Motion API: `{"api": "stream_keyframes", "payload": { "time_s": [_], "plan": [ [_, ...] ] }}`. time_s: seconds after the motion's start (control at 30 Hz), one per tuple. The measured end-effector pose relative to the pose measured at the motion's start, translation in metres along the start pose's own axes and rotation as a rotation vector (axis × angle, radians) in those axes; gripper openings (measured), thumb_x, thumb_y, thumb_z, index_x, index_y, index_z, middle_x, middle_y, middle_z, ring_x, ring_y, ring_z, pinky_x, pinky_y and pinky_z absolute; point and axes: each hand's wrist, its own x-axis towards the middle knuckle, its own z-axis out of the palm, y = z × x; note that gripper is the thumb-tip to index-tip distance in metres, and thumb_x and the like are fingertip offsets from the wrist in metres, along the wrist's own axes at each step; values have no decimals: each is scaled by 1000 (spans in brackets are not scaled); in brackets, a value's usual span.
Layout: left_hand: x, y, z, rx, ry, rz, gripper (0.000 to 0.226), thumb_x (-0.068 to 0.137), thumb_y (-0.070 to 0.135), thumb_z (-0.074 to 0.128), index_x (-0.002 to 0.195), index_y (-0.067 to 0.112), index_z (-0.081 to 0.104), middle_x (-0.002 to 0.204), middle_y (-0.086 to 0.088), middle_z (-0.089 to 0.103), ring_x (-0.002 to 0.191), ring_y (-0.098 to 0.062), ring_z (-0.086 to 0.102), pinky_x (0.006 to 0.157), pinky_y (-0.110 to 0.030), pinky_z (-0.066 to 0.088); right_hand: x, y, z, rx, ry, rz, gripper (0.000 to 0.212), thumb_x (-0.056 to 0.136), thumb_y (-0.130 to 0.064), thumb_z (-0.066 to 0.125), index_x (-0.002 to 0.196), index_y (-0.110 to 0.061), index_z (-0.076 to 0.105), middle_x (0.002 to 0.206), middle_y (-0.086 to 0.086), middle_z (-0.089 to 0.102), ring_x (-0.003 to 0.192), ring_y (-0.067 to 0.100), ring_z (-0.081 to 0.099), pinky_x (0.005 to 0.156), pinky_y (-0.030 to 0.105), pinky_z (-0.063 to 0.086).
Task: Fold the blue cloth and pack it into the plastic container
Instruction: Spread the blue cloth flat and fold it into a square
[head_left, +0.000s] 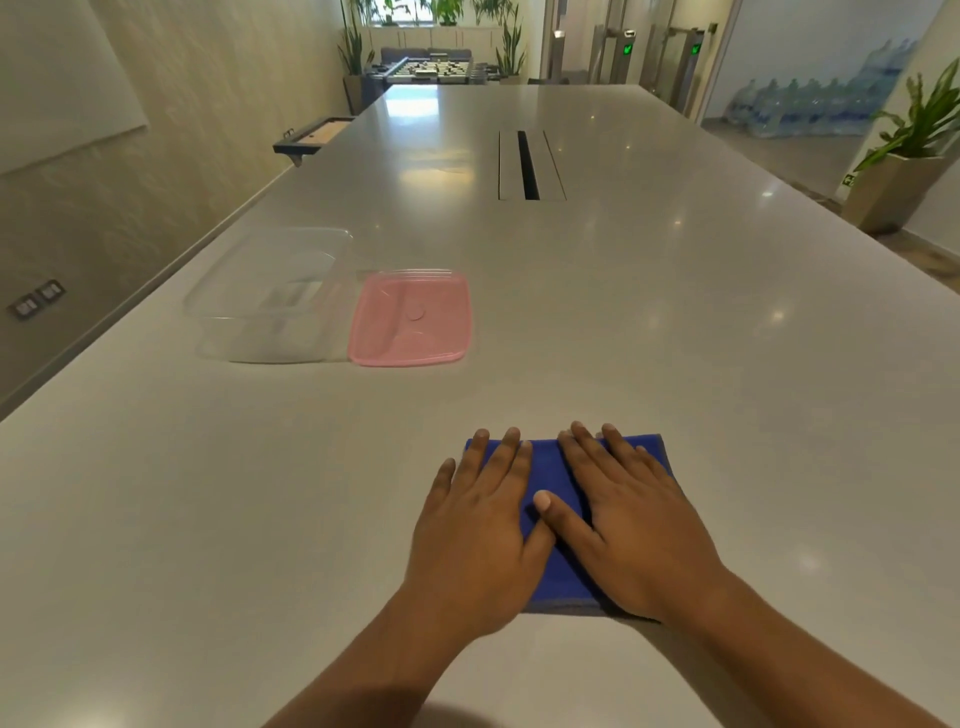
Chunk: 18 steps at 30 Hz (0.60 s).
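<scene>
Head cam: both hands lie flat with fingers spread, left hand (475, 525) and right hand (623, 525) pressing the blue cloth (550, 483) on the table (675, 338), probably to smooth down the fold. The clear plastic container (270, 296) sits open at far left, pink lid (410, 317) touching it. No readable labels anywhere.

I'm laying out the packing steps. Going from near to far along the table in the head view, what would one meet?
Folded blue cloth under both flat hands → pink plastic lid → long black slot in the tabletop.
</scene>
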Motion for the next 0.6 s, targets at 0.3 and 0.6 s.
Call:
{"api": "stream_keyframes", "payload": {
  "time_s": [0.3, 0.6],
  "plan": [
    [1, 0, 3, -39, 40, -37, 78, 85, 74, 12, 150, 33, 2, 161, 16, 0, 144, -5, -17, 117, -34, -4, 15, 24, 3, -2, 29, 220, 103, 75, -89, 1, 157, -26, 7, 167, -4, 5, 152, 24, 2, 120, 44, 4],
    [16, -6, -10, -369, 229, -381, 70, 78, 54, 61, 137, 26, 37, 137, 5, 51, 138, -21, 32, 113, -36, 27, 9, 23, -1, 126, 153, 225, 93, 81, -84, 16, 154, -27, 21, 166, -4, 14, 152, 18, 3, 120, 46, -1]
  ]
}}
